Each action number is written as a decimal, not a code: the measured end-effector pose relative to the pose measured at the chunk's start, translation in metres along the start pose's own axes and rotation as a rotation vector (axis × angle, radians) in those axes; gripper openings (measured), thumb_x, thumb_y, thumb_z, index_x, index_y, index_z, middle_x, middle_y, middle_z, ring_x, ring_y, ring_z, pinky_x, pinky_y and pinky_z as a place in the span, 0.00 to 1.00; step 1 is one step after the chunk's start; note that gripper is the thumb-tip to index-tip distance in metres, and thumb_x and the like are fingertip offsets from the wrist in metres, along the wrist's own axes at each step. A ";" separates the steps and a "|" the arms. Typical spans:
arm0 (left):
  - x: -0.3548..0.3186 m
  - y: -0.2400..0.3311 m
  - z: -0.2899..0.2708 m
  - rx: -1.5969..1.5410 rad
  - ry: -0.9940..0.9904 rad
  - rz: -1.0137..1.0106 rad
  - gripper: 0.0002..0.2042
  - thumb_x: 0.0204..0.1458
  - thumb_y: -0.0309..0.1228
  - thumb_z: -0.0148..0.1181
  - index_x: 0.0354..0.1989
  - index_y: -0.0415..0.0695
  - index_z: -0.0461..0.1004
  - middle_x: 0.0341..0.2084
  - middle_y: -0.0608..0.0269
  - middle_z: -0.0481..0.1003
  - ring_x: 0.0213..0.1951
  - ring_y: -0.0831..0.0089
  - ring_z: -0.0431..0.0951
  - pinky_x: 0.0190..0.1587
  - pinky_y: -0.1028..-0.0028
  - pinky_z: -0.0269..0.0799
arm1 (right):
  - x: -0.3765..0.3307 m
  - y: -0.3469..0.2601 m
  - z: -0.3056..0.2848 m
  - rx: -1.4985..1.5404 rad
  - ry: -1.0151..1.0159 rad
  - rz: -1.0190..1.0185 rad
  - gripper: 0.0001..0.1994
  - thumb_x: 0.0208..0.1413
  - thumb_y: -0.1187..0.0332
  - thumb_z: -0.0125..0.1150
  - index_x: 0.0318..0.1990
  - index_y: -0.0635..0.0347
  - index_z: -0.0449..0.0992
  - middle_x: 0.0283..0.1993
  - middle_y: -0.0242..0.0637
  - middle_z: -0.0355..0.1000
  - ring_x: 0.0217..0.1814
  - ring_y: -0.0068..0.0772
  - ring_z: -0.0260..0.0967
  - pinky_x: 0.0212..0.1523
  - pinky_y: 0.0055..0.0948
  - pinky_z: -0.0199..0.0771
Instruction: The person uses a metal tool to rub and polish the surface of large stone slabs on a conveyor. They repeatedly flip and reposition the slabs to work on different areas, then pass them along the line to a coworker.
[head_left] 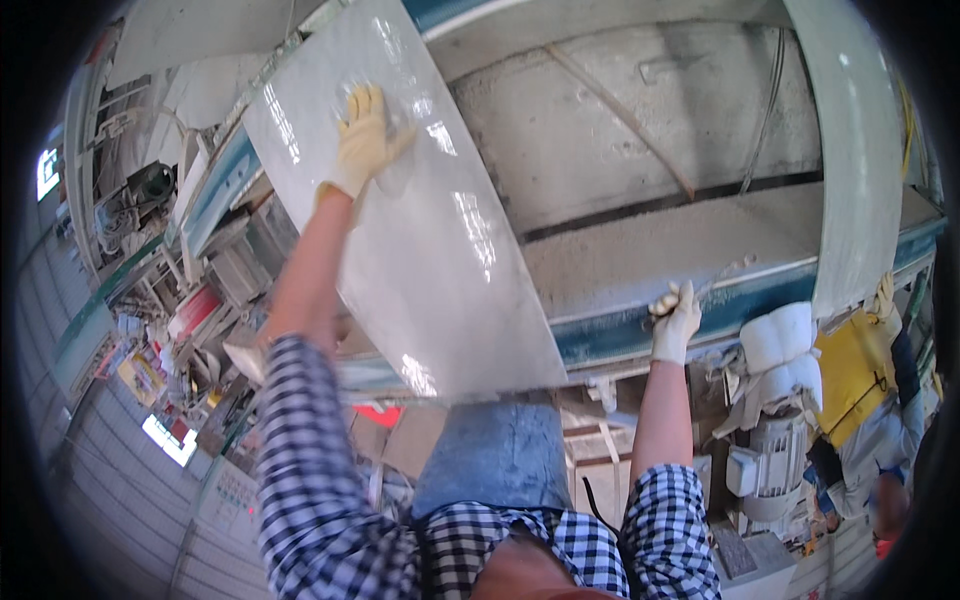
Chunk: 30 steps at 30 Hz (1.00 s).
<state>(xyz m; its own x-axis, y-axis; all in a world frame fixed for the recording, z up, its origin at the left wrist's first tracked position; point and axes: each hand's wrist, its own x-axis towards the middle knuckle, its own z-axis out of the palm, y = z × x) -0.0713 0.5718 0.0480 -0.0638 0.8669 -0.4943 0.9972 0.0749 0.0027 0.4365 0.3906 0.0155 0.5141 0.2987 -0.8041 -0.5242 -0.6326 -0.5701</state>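
My left hand [365, 145], in a pale yellow glove, lies with fingers spread on the upper part of a glossy pale slab [440, 290]. The slab lies tilted across a blue-edged frame [610, 338], its near corner reaching over the front edge by my waist. To the right, my right hand [677, 322], also gloved, is closed at the frame's front edge. A thin, blurred thing seems to stretch from its fingers toward the upper right; its kind is not clear.
Inside the frame is a grey, dusty bed [640, 130] crossed by a thin rod [625, 115]. A second pale slab [860, 150] spans the right end, where a co-worker in a yellow apron [850, 375] stands. White wrapped bundles [780, 345] and a motor [775, 460] sit below the edge.
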 end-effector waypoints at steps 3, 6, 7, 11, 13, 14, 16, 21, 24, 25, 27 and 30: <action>-0.065 0.020 0.006 0.103 -0.264 0.020 0.58 0.46 0.52 0.71 0.73 0.29 0.39 0.71 0.27 0.44 0.73 0.38 0.49 0.71 0.45 0.49 | 0.000 -0.003 -0.001 0.021 -0.088 0.030 0.17 0.66 0.56 0.60 0.37 0.65 0.74 0.16 0.32 0.64 0.13 0.28 0.59 0.17 0.34 0.67; -0.067 0.022 0.021 -0.120 -0.310 -0.160 0.61 0.44 0.49 0.75 0.72 0.28 0.34 0.66 0.15 0.45 0.69 0.28 0.49 0.71 0.50 0.53 | -0.001 -0.004 0.000 -0.009 -0.030 0.036 0.17 0.66 0.58 0.60 0.38 0.67 0.74 0.17 0.32 0.64 0.15 0.28 0.61 0.19 0.34 0.70; -0.056 0.017 0.025 -0.197 -0.353 -0.207 0.63 0.43 0.48 0.76 0.73 0.28 0.33 0.66 0.14 0.45 0.69 0.26 0.49 0.71 0.51 0.54 | -0.002 -0.005 -0.001 0.009 -0.060 0.018 0.17 0.66 0.58 0.60 0.38 0.67 0.75 0.17 0.32 0.64 0.15 0.28 0.61 0.20 0.34 0.71; -0.045 0.006 0.041 0.010 -0.168 -0.236 0.64 0.37 0.47 0.81 0.71 0.31 0.36 0.62 0.27 0.54 0.66 0.32 0.55 0.66 0.51 0.61 | -0.003 -0.009 0.003 -0.006 -0.022 0.084 0.17 0.66 0.58 0.60 0.38 0.68 0.75 0.17 0.32 0.64 0.16 0.28 0.62 0.21 0.33 0.72; -0.046 0.006 0.046 0.014 -0.135 -0.225 0.63 0.37 0.46 0.81 0.71 0.30 0.37 0.64 0.22 0.50 0.68 0.32 0.54 0.64 0.54 0.66 | -0.002 -0.010 0.003 -0.050 -0.058 0.042 0.17 0.66 0.58 0.60 0.38 0.69 0.75 0.17 0.32 0.64 0.16 0.28 0.62 0.21 0.33 0.72; -0.047 0.005 0.045 0.023 -0.187 -0.234 0.63 0.38 0.46 0.81 0.71 0.30 0.37 0.65 0.20 0.48 0.68 0.32 0.54 0.63 0.56 0.68 | -0.002 -0.010 0.003 -0.043 -0.066 0.042 0.17 0.66 0.58 0.60 0.39 0.69 0.75 0.17 0.32 0.64 0.16 0.28 0.62 0.21 0.34 0.72; -0.049 0.006 0.045 -0.013 -0.216 -0.264 0.62 0.37 0.45 0.82 0.70 0.31 0.38 0.64 0.22 0.50 0.68 0.34 0.55 0.62 0.56 0.69 | 0.000 -0.008 0.002 -0.053 -0.029 0.052 0.18 0.66 0.58 0.60 0.40 0.70 0.75 0.18 0.32 0.65 0.16 0.28 0.62 0.21 0.34 0.72; -0.050 0.002 0.043 -0.118 -0.193 -0.225 0.62 0.36 0.45 0.82 0.70 0.33 0.37 0.64 0.26 0.53 0.66 0.37 0.59 0.62 0.57 0.68 | 0.002 0.000 -0.001 0.007 -0.107 -0.057 0.17 0.66 0.59 0.60 0.40 0.70 0.75 0.19 0.33 0.66 0.16 0.30 0.63 0.21 0.35 0.72; -0.048 0.001 0.043 -0.124 -0.159 -0.165 0.61 0.36 0.44 0.82 0.70 0.34 0.38 0.63 0.27 0.54 0.65 0.37 0.61 0.61 0.56 0.68 | 0.001 -0.001 0.000 -0.021 -0.056 -0.001 0.17 0.65 0.60 0.61 0.38 0.70 0.76 0.19 0.35 0.67 0.14 0.31 0.64 0.19 0.35 0.72; -0.047 0.000 0.044 -0.111 -0.160 -0.155 0.61 0.36 0.43 0.82 0.70 0.34 0.38 0.63 0.27 0.54 0.64 0.37 0.61 0.62 0.55 0.68 | 0.001 -0.001 0.000 0.001 -0.077 -0.044 0.17 0.65 0.60 0.61 0.38 0.70 0.76 0.18 0.35 0.67 0.14 0.31 0.64 0.18 0.35 0.72; -0.041 -0.002 0.049 -0.097 -0.126 -0.135 0.61 0.36 0.43 0.82 0.70 0.35 0.39 0.63 0.26 0.54 0.64 0.36 0.60 0.62 0.54 0.67 | 0.002 -0.003 0.001 0.033 -0.094 -0.051 0.17 0.64 0.59 0.62 0.36 0.70 0.76 0.18 0.36 0.69 0.13 0.32 0.66 0.16 0.34 0.72; -0.033 -0.013 0.055 -0.029 -0.129 -0.142 0.62 0.37 0.43 0.82 0.72 0.38 0.36 0.62 0.25 0.54 0.65 0.34 0.59 0.65 0.51 0.63 | 0.006 -0.002 0.001 0.011 -0.089 -0.046 0.16 0.64 0.61 0.61 0.36 0.71 0.76 0.18 0.36 0.69 0.13 0.31 0.66 0.17 0.33 0.73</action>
<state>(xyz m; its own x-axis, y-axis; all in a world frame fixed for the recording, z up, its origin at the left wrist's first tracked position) -0.0798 0.5149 0.0163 -0.1962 0.7767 -0.5986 0.9769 0.2073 -0.0511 0.4403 0.3944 0.0121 0.4754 0.3899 -0.7887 -0.5094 -0.6089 -0.6080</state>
